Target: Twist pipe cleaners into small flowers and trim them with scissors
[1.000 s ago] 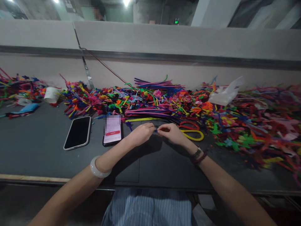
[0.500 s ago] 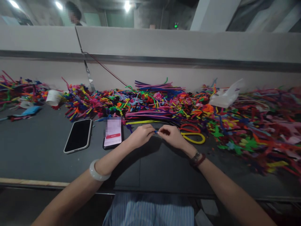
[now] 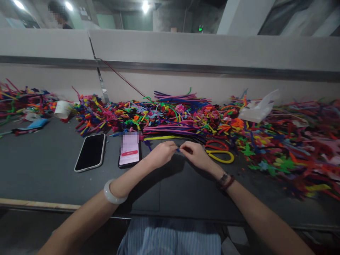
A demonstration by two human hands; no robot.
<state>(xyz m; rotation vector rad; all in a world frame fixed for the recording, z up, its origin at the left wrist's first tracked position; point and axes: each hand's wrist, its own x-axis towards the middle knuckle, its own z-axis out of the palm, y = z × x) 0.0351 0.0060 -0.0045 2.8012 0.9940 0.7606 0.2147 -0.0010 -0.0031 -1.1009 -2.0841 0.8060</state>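
Observation:
My left hand [image 3: 165,153] and my right hand [image 3: 195,153] meet over the dark table, fingertips pinched almost together. Between them shows a small blue piece [image 3: 178,150], which looks like pipe cleaner; the fingers hide most of it. Just beyond my hands lie a yellow pipe cleaner [image 3: 162,137] and several pink pipe cleaners [image 3: 170,129]. Beside my right hand are a red loop [image 3: 217,144] and a yellow loop [image 3: 225,157], which look like scissor handles; any blades are hidden.
A phone with a dark screen [image 3: 90,153] and a lit phone [image 3: 130,156] lie to the left. Heaped colourful pipe-cleaner pieces [image 3: 106,115] run along the back wall, with a white cup [image 3: 62,109] and a white tissue [image 3: 257,109] among them. Another person [image 3: 60,16] is beyond the partition.
The view has shifted slightly, moving the table items a little to the right. My fingers have changed position slightly around the blue piece. The person beyond the partition appears farther left.

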